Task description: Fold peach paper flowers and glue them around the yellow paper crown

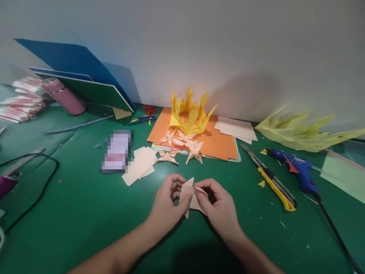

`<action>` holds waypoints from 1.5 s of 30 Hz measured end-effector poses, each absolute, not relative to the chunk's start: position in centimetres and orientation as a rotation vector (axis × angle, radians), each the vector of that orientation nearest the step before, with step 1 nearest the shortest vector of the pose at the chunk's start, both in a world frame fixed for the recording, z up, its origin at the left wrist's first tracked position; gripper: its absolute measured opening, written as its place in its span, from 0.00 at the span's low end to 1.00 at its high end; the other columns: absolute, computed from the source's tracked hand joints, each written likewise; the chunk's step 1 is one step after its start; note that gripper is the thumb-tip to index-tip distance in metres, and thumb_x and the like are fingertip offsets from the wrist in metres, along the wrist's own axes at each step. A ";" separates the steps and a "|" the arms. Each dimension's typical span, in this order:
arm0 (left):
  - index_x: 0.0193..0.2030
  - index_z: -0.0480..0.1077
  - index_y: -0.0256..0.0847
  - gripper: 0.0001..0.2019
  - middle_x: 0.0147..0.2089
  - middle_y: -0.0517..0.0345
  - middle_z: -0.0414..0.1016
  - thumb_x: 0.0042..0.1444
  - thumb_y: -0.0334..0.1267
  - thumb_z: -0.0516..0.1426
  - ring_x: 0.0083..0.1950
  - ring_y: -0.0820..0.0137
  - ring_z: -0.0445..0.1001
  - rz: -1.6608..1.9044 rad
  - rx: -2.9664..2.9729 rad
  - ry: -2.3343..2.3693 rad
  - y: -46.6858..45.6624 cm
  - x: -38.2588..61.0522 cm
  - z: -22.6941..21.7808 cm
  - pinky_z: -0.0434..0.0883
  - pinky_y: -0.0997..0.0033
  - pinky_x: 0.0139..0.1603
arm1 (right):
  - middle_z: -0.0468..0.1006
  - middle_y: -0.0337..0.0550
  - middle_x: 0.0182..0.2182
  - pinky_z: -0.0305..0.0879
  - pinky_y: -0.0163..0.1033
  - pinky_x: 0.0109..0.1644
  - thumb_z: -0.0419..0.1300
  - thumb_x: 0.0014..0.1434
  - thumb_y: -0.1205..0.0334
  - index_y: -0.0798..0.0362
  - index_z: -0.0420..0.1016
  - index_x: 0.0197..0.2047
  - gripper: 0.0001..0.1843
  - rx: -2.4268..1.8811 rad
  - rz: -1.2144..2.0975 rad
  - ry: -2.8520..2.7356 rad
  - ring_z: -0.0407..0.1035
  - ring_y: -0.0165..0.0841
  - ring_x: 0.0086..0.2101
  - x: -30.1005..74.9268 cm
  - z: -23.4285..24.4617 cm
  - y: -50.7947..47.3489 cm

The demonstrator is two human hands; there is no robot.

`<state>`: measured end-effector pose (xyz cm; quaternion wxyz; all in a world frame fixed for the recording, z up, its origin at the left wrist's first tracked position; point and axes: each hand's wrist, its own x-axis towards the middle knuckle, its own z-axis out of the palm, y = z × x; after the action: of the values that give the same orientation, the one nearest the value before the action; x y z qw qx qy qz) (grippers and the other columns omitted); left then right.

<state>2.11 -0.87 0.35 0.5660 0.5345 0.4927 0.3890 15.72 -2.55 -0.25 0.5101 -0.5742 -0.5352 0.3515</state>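
A partly folded piece of pale peach paper [196,201] is held between my two hands, just above the green table. My left hand [171,198] grips its left side, thumb in front and fingers behind. On the other side, my right hand [218,201] pinches the paper near its upper middle between thumb and finger. Beyond my hands lie several folded peach paper flowers [194,151]. A yellow folded-paper crown [190,118] stands behind them on a stack of orange paper [159,129]. Loose peach paper pieces [141,165] lie to the left of the flowers.
Right of my hands are a yellow utility knife [273,184] with its blade out and a blue glue gun [299,167] with a cord. A pale yellow folded-paper piece [305,131] sits behind. Leftward are a blurred-out phone [116,150] and a pink bottle [64,95].
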 end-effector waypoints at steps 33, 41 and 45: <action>0.38 0.57 0.43 0.15 0.31 0.64 0.65 0.43 0.30 0.56 0.31 0.74 0.68 0.985 1.450 1.258 -1.3 2.0 0.4 0.67 0.72 0.33 | 0.68 0.36 0.31 0.66 0.34 0.31 0.55 0.52 0.70 0.47 0.56 0.48 0.20 -1.194 0.782 -1.335 0.67 0.28 0.29 15.3 -1.0 -3.1; 0.37 0.58 0.43 0.14 0.29 0.65 0.67 0.43 0.27 0.54 0.28 0.75 0.69 1.146 1.672 1.269 -1.5 1.8 -0.1 0.68 0.74 0.31 | 0.67 0.39 0.33 0.67 0.37 0.35 0.57 0.51 0.72 0.47 0.59 0.44 0.18 -1.123 0.713 -1.394 0.66 0.30 0.32 15.4 -1.3 -3.2; 0.38 0.59 0.44 0.15 0.29 0.65 0.69 0.43 0.25 0.54 0.29 0.74 0.71 1.206 1.803 1.306 -1.6 1.5 -0.6 0.70 0.73 0.32 | 0.66 0.40 0.35 0.65 0.38 0.38 0.55 0.52 0.72 0.47 0.62 0.39 0.13 -1.059 0.804 -1.462 0.65 0.32 0.36 15.7 -0.9 -3.3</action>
<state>1.50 -1.56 -0.63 0.2999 0.6793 0.4920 0.4544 15.75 -3.25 -0.92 0.5503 -0.4474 -0.6179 0.3395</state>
